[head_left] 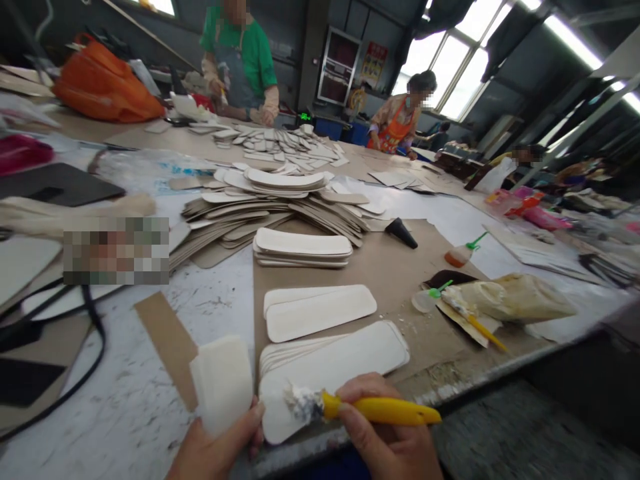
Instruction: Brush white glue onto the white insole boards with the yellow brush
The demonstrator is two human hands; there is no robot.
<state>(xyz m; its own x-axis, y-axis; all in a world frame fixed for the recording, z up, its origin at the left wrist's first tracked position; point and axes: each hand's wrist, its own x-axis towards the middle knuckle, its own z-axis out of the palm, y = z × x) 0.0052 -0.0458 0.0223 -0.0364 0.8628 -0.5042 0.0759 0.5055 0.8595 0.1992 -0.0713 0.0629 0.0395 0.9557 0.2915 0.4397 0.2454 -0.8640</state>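
Note:
My right hand (387, 433) is closed round a yellow-handled glue brush (370, 408), whose clotted white bristles rest on the near end of a fanned stack of long white pieces (345, 360). My left hand (215, 450) pinches a small white folded piece (223, 383) by its lower edge, lifted just left of that stack. Two more white pieces (320, 312) lie just beyond on the brown cardboard sheet (390, 267).
A neat pile of white pieces (303, 248) and a big fan of brown and white ones (260, 207) lie farther back. Glue bottles (463, 253), a second brush (483, 330) and a lumpy bag (515, 300) sit right. Two people work across the table. Black straps (95, 333) lie left.

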